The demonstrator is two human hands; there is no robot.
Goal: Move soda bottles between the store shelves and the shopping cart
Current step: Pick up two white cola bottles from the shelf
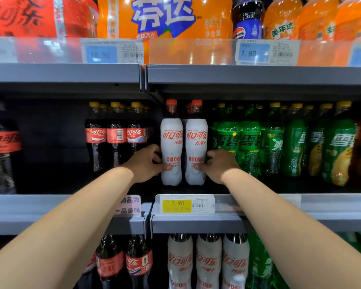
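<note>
Two white cola bottles with red caps stand side by side at the front of the middle shelf (258, 207). My left hand (146, 163) wraps the lower part of the left white bottle (171, 140) from its left side. From the right, my right hand (219, 164) grips the lower part of the right white bottle (196, 140). Both bottles are upright and appear to rest on the shelf. The shopping cart is out of view.
Dark cola bottles (115, 136) stand left of the white pair, green soda bottles (273, 140) to the right. The shelf above (258, 76) carries large orange and red bottles behind price tags. More white bottles (206, 261) and dark cola bottles fill the shelf below.
</note>
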